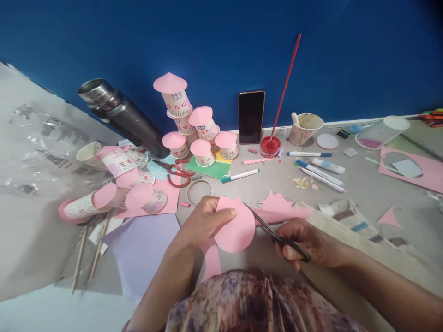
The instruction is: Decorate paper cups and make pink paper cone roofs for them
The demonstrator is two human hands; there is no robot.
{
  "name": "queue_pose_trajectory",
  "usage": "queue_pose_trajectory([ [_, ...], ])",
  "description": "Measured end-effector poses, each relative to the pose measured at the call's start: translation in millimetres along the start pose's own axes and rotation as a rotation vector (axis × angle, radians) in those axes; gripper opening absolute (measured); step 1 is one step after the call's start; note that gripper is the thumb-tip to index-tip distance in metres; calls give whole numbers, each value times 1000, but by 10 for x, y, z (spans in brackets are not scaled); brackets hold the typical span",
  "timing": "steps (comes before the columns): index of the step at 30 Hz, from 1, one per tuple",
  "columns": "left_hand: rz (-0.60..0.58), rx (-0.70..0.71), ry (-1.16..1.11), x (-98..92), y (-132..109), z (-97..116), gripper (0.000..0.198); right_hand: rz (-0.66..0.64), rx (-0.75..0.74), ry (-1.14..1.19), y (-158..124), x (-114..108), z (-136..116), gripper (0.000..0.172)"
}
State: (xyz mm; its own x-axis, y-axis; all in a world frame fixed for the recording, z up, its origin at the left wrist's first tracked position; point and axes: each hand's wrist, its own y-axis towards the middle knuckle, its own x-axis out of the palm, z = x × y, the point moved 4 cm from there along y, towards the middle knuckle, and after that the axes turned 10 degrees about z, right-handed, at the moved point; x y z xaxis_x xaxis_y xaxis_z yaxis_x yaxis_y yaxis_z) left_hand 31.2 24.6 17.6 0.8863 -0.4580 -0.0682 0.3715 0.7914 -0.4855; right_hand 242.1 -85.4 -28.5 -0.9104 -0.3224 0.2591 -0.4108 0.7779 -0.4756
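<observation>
My left hand (pixel 204 221) pinches a pink sheet of paper (pixel 237 233), thumb on top, fingers hidden behind. Its lower outline is rounded, while the upper edge is uneven. In my right hand (pixel 304 242) is a pair of black-handled scissors (pixel 266 224), with the blades at the paper's upper right edge. A pink strip (pixel 284 214) extends to the right behind the blades. Another pink piece (pixel 211 260) hangs below my left wrist. Ahead stand several decorated paper cups with pink cone roofs (pixel 170 84), stacked like a tower on green card (pixel 211 167).
Red-handled scissors (pixel 178 175) and a tape roll (pixel 200 190) lie left of centre. A black flask (pixel 128 117) leans at the back left. A phone (pixel 251 117) stands against the blue wall beside a red paint pot (pixel 270 146) with a brush. Markers (pixel 320 179) lie to the right.
</observation>
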Motion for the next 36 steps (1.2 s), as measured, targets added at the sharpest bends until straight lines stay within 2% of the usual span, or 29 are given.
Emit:
queue_pose_trajectory([
  [12, 14, -8, 4, -25, -13, 7, 31, 15, -4, 32, 8, -4, 20, 53],
  [29, -45, 2, 63, -18, -8, 8, 29, 6, 38, -25, -17, 27, -32, 54],
  [36, -67, 34, 142, -21, -9, 11, 31, -5, 55, -1, -14, 35, -20, 50],
])
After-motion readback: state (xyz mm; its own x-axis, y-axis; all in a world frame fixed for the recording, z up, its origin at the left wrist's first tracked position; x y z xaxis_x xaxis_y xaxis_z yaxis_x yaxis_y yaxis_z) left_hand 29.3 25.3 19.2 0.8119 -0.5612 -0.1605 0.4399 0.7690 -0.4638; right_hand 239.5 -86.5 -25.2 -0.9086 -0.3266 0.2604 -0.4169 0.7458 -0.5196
